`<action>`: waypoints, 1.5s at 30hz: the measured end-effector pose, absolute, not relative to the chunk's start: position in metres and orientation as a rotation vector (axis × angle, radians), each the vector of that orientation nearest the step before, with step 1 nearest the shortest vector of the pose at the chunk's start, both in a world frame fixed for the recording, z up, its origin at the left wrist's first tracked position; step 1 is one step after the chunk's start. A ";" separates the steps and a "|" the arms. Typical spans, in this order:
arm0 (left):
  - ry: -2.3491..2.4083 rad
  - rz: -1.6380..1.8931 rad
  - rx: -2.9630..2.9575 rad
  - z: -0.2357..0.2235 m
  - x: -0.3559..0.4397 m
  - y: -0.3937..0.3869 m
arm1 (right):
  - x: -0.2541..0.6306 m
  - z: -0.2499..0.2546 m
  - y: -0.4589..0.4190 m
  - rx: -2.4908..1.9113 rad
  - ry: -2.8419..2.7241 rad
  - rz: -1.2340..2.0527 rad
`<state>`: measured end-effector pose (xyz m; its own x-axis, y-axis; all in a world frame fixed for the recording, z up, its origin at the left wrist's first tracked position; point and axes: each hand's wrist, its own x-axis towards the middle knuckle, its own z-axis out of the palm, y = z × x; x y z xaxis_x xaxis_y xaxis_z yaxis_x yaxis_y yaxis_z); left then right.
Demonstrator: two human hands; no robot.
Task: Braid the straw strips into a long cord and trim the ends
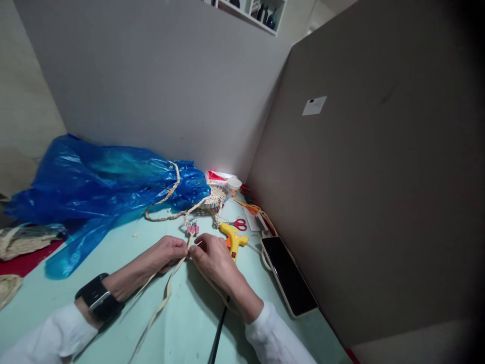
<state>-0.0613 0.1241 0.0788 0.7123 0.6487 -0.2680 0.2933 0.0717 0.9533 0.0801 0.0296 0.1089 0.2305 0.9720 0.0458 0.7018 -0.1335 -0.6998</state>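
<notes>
My left hand (171, 253) and my right hand (215, 257) meet over the table, fingers pinched on pale raffia strands (169, 290). One long strand hangs down between my forearms, and others trail from each hand. Just beyond my fingertips a pink binder clip (193, 229) grips the plait where the strands start. From the clip, a finished braid (166, 219) loops left over the blue bag and back toward a small woven basket (216, 196). A yellow glue gun (234, 237) lies right of my right hand, its black cord (219, 331) passing under that wrist.
A large blue plastic bag (113, 177) covers the back left. Red-handled scissors (239, 224), orange-handled scissors (250, 207), a paper cup (234, 186) and a phone (290, 275) sit at right. Grey partitions (170, 86) border the table (182, 328).
</notes>
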 end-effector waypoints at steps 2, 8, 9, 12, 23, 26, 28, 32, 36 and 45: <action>0.802 0.314 1.529 0.079 -0.062 0.124 | 0.078 0.104 0.030 -1.861 -1.570 0.664; 0.830 0.288 1.592 0.079 -0.064 0.124 | 0.073 0.099 0.034 -1.871 -1.577 0.731; 0.838 0.281 1.609 0.079 -0.063 0.125 | 0.073 0.098 0.034 -1.880 -1.574 0.715; 0.867 0.259 1.676 0.078 -0.062 0.125 | 0.075 0.098 0.036 -1.893 -1.553 0.680; 0.923 0.319 2.087 0.086 -0.060 0.122 | 0.072 0.089 0.038 -1.898 -1.370 0.670; 0.912 0.288 2.132 0.087 -0.063 0.123 | 0.071 0.089 0.037 -1.900 -1.346 0.654; 0.913 0.274 2.159 0.089 -0.065 0.124 | 0.071 0.091 0.037 -1.900 -1.341 0.646; 0.958 0.275 2.231 0.093 -0.067 0.119 | 0.069 0.093 0.035 -1.896 -1.330 0.619; 0.978 0.249 2.281 0.090 -0.060 0.099 | 0.070 0.092 0.033 -1.860 -1.292 0.632; 1.078 0.079 2.422 0.091 -0.054 0.064 | 0.077 0.084 0.040 -1.703 -1.114 0.849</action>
<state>-0.0540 0.0637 0.0909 0.6873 0.7128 -0.1398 0.6848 -0.5717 0.4519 0.0772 0.0400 0.0837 0.3578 0.9314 -0.0665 0.3114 -0.1862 -0.9319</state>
